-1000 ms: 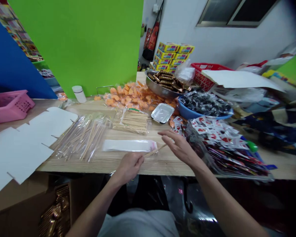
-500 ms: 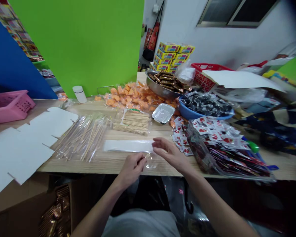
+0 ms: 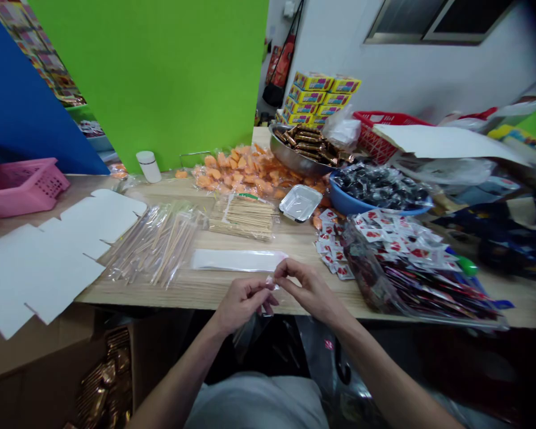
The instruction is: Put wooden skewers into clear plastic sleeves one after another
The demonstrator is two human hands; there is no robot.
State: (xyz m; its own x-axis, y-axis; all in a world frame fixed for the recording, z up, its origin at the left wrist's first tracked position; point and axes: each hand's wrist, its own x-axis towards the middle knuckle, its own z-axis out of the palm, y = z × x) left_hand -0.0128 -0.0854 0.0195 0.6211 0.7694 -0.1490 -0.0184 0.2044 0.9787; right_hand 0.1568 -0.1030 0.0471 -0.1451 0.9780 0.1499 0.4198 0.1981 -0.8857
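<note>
Near the table's front edge, my left hand [image 3: 245, 302] is closed on a clear plastic bag, which hangs below the fingers. My right hand [image 3: 304, 285] pinches the bag's top edge [image 3: 270, 282] close beside the left fingertips. Just behind the hands lies a flat stack of white strips in clear film [image 3: 236, 260]. A bundle of thin wooden sticks [image 3: 245, 218] rests behind that stack. To its left are several sticks in clear sleeves [image 3: 161, 244].
Orange wrapped pieces [image 3: 241, 170], a foil tray [image 3: 301, 202], a steel bowl [image 3: 290, 156] and a blue basin [image 3: 352, 202] stand at the back. Small packets [image 3: 397, 238] fill a bin at right. White card [image 3: 49, 262] and a pink basket [image 3: 22, 187] are at left.
Both hands have come together at the bag's edge. My left hand has lifted the bag off the table toward me. The view has shifted slightly.
</note>
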